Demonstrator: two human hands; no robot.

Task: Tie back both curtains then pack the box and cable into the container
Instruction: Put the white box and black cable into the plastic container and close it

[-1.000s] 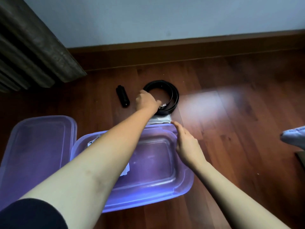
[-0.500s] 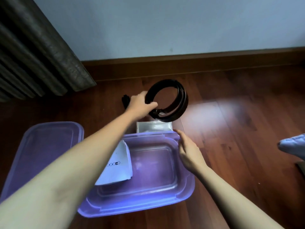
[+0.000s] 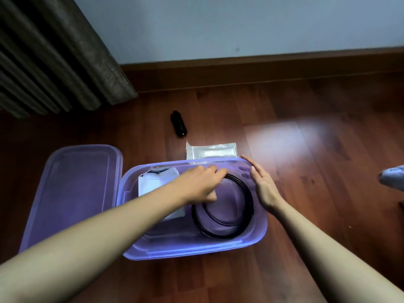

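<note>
Purple translucent plastic container (image 3: 258,235) sits open on the wooden floor (image 3: 306,182), with its matching lid (image 3: 72,189) lying flat just to the left of it. Inside, the coiled black cable (image 3: 247,213) lies on the right half of the bottom and a white box (image 3: 153,182) is on the left half, partly under the forearm. Left hand (image 3: 201,185) reaches in over the far part of the coil, fingers curled down onto the cable; can't tell if it's really pinching it or just touching. Right hand (image 3: 262,186) is flat and open, holding nothing, edge-on beside the container's right rim. Just past the far rim there's a clear plastic pouch (image 3: 211,150) on the floor, and a small black cylinder-shaped thing (image 3: 178,123) further out. Grey curtain (image 3: 54,53) hangs far left.
</note>
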